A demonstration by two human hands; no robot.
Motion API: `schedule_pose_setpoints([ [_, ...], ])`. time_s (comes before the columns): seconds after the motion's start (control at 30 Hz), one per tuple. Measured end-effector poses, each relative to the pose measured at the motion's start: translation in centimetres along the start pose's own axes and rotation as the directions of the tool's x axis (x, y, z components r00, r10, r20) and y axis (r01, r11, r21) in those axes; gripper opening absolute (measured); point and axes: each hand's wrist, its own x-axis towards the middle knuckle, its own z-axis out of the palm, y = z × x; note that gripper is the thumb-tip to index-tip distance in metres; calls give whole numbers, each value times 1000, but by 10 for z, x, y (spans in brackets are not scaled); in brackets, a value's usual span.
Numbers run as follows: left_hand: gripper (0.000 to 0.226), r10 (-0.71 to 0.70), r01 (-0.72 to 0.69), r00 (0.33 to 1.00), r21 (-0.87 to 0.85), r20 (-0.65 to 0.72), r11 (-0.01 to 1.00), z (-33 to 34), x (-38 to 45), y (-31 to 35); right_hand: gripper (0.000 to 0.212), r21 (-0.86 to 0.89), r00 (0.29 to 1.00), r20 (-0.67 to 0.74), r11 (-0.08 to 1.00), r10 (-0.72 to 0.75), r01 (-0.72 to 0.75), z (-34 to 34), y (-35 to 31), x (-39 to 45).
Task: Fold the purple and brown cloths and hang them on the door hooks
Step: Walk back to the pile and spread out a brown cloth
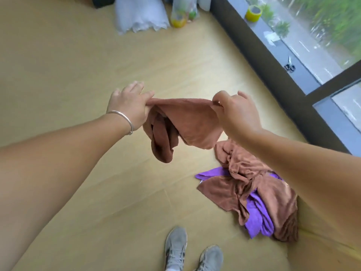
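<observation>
Brown cloth, held: a brown cloth (187, 122) is stretched in the air between the two hands, above the floor; its upper edge is pulled nearly straight, and the rest hangs down in loose folds, longer on the left side.
Left hand: the left hand (128, 103) is closed on the left corner of the cloth with thumb and forefinger; the other fingers are spread open and touch nothing. A thin silver bracelet (125, 119) is worn on this wrist.
Right hand: the right hand (234, 110) is closed on the right corner, the edge pinched between thumb and bent fingers.
Pile: more brown cloths (254, 184) and purple cloths (257, 218) are left crumpled together on the floor, below the right forearm, unfolded.
Floor: a light wooden floor (78, 65) is seen; two grey shoes (175, 249) stand at the bottom edge.
Window side: a yellow tape roll (253, 13) is placed on the dark sill.
</observation>
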Motion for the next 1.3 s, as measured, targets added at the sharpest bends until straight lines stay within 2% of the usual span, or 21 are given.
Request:
schedule_pose_setpoints([
  [0.2,47,-204,204,978,-15,-29,979,-44,-37,-99,16,96,982,6,978,-188,187,-9,-101,38],
  [0.4,50,-346,355,930,-61,126,933,-15,-117,-133,21,144,917,164,928,-365,343,23,-160,-22],
  [0.5,53,-388,407,894,-43,224,913,22,-170,-122,19,192,826,367,904,-428,383,53,-173,-87],
  [0.63,53,-415,461,834,-44,363,886,73,-239,-88,24,264,602,639,872,-479,413,91,-163,-180],
  [0.77,55,-412,485,778,-38,474,873,122,-292,-40,40,176,532,765,912,-364,370,113,-118,-233],
  [0.83,56,-386,472,772,-47,505,880,145,-311,-12,44,87,522,800,919,-295,385,122,-89,-245],
  [1.0,58,-282,419,760,-110,585,901,201,-348,55,54,-108,556,816,905,-156,412,147,-31,-260],
  [1.1,61,-233,405,747,-149,623,902,233,-359,84,59,-139,559,820,905,-123,403,168,-15,-264],
  [1.3,67,-182,392,766,-224,616,892,306,-361,126,66,-143,560,816,889,-143,435,233,2,-273],
])
